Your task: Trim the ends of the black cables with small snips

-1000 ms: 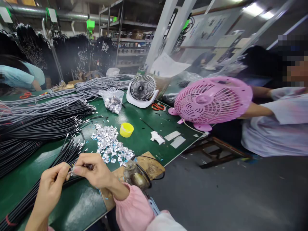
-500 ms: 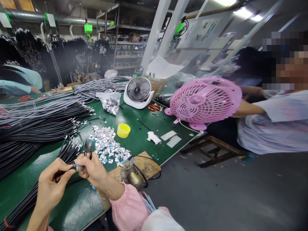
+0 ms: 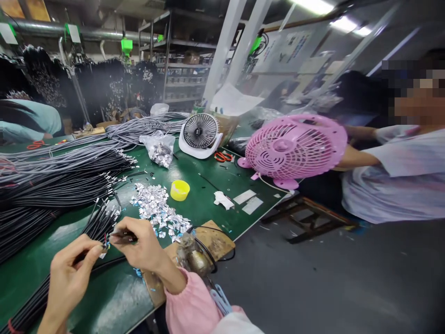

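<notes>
My left hand (image 3: pixel 69 273) is closed in a pinch on a black cable. Thin coloured wires (image 3: pixel 104 240) stick out of the cable end at the fingertips, with a small silvery-white scrap beside them. In my closed right hand (image 3: pixel 144 246) are small dark snips (image 3: pixel 123 237), partly hidden by the fingers, with the tips toward the wires. Whether the snips touch the wires I cannot tell. Behind the hands lies a bundle of black cables (image 3: pixel 100 220) with stripped ends. A pile of silvery foil scraps (image 3: pixel 158 208) lies past my right hand.
A yellow tub (image 3: pixel 180 190), a small white fan (image 3: pixel 200 134), orange-handled scissors (image 3: pixel 223 157) and a bag of parts (image 3: pixel 160 150) stand on the green table (image 3: pixel 194 178). A metal device (image 3: pixel 194 255) sits on a board near my right forearm. A person sits behind a pink fan (image 3: pixel 295 146).
The snips have swung down from pointing upward to pointing at the wires. My right hand has turned over and parted slightly from my left, which has shifted a little left and down.
</notes>
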Tool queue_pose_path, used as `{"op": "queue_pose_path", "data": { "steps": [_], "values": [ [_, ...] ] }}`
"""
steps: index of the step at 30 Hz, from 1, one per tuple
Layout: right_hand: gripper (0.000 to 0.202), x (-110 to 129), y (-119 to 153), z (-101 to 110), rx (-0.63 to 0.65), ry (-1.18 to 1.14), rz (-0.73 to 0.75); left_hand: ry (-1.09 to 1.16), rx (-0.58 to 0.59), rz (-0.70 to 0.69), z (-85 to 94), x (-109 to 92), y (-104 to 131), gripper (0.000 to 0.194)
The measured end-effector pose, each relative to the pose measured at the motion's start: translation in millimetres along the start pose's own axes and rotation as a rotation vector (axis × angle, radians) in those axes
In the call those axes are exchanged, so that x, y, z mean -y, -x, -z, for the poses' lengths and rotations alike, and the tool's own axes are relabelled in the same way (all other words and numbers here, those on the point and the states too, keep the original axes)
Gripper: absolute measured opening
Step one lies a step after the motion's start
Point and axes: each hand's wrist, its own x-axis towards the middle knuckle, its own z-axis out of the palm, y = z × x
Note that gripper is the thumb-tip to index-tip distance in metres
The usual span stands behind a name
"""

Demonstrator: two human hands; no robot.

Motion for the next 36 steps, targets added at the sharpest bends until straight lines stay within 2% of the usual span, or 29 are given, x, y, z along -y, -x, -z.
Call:
{"op": "queue_pose_path", "data": {
  "steps": [4,8,10,14,15,17,20,21,23,25,28,32,36],
  "values": [
    [0.035,-2.8,1.8,-2.4,0.085,0.067,0.062,-0.015,0.001,-0.066,0.7,-1.8,-0.9,0.028],
    [0.035,-5.0,4.3,-3.2,0.142,0.013,0.093,-0.024,0.016,-0.067,-0.7,-3.9,-2.0,0.030],
    [0.041,-6.5,7.6,-6.2,0.177,-0.059,-0.030,-0.012,0.038,-0.070,-1.9,-5.7,-2.9,0.032],
    [0.050,-13.4,11.3,-10.5,0.232,-0.375,-0.419,0.026,0.056,-0.084,-3.4,-7.2,-3.1,0.030],
    [0.052,-15.0,10.2,-9.2,0.190,-0.453,-0.469,0.033,0.043,-0.079,-3.6,-6.3,-2.4,0.027],
    [0.053,-16.1,5.7,-3.1,-0.004,-0.553,-0.501,0.049,-0.009,-0.059,-3.6,-2.6,0.2,0.021],
    [0.046,-11.1,-1.5,6.7,-0.332,-0.525,-0.422,0.077,-0.091,-0.021,-4.1,4.5,5.1,0.018],
    [0.041,-8.1,-2.8,7.9,-0.362,-0.465,-0.378,0.083,-0.106,-0.013,-4.4,6.2,6.4,0.017],
    [0.029,-2.0,-3.2,6.4,-0.288,-0.331,-0.272,0.079,-0.114,0.002,-5.1,7.4,7.9,0.015],
    [0.019,2.8,-1.8,2.2,-0.135,-0.225,-0.166,0.066,-0.108,0.011,-5.6,6.1,7.8,0.016],
    [0.016,5.9,0.1,-2.9,-0.016,-0.162,-0.082,0.042,-0.092,0.022,-5.4,2.8,7.0,0.021],
    [0.016,6.2,0.8,-5.6,-0.042,-0.153,-0.087,0.003,-0.054,0.044,-2.7,3.4,8.4,0.025],
    [0.009,7.5,1.7,-9.8,-0.094,-0.206,-0.152,-0.035,0.006,0.062,-1.6,3.8,8.6,0.025]
  ]
}}
